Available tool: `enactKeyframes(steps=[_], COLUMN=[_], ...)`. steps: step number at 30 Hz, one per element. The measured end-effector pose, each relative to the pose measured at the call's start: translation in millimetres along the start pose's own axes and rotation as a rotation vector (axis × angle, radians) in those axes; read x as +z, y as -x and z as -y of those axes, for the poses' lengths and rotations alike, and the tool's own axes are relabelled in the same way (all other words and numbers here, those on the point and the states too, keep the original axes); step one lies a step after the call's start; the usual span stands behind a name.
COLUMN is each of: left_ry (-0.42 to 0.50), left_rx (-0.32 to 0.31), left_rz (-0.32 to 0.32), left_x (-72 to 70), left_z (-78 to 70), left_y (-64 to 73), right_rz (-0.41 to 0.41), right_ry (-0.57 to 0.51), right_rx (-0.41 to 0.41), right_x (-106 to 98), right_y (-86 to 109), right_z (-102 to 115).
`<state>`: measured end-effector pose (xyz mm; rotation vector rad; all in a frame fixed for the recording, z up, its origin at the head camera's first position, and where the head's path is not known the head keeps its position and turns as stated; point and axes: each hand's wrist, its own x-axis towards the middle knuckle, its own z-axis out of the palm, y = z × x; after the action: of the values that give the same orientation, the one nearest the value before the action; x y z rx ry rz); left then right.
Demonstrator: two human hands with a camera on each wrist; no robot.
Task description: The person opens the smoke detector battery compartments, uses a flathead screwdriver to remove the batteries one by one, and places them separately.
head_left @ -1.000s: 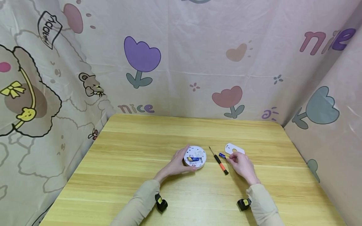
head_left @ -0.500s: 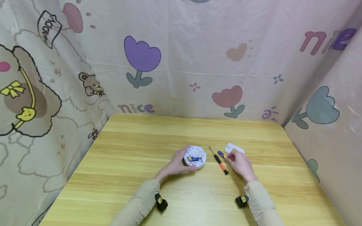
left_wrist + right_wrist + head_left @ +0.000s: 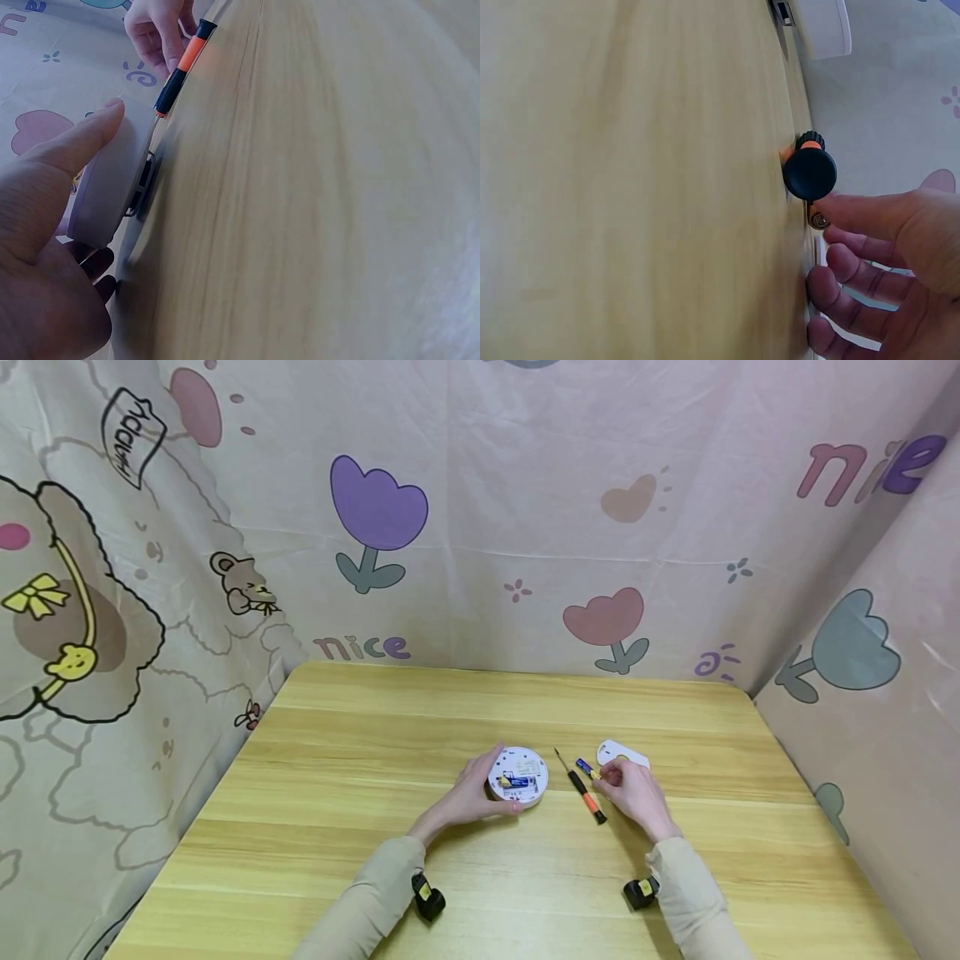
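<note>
My left hand (image 3: pixel 471 789) grips the side of a round white smoke alarm (image 3: pixel 525 760), thumb at the near edge and fingers round the far side. Its back faces up, with a blue-and-yellow battery (image 3: pixel 516 782) lying in the recess. In the left wrist view the thumb lies along the alarm's casing (image 3: pixel 112 180). To the right, my right hand (image 3: pixel 636 793) pinches the near end of a second blue-and-yellow battery (image 3: pixel 583 766) low over the table. The right wrist view shows that battery's end (image 3: pixel 820 220) at the thumb and fingertip, with the other fingers loosely curled.
A screwdriver (image 3: pixel 585 793) with a black-and-orange handle lies between the two hands, close to the second battery. Behind the right hand is a white plate (image 3: pixel 612 749) with holes, partly covered. Patterned cloth (image 3: pixel 487 527) hangs behind the wooden table (image 3: pixel 375 718).
My right hand and the battery it pinches have shifted slightly left and away, towards the screwdriver's tip. The left hand and the smoke alarm have stayed in place.
</note>
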<state>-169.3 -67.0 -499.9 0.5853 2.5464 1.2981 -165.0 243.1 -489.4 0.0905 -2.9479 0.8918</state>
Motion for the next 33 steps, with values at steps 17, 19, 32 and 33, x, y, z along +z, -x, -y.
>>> enactKeyframes(steps=[17, 19, 32, 33], left_ry=[0.007, 0.008, 0.011, 0.015], left_rx=[0.011, 0.012, 0.013, 0.014], left_rz=[0.001, 0.000, -0.014, -0.014], left_x=[-0.8, -0.8, 0.7, 0.8], left_z=[-0.1, -0.2, 0.2, 0.4], left_y=[0.4, 0.5, 0.0, -0.1], right_rz=[-0.019, -0.018, -0.065, -0.064], right_ry=[-0.088, -0.089, -0.096, -0.096], right_rx=[-0.244, -0.283, -0.448, -0.451], right_x=[7, 10, 28, 29], right_y=[19.6, 20.9, 16.6, 15.6], right_z=[34, 40, 62, 63])
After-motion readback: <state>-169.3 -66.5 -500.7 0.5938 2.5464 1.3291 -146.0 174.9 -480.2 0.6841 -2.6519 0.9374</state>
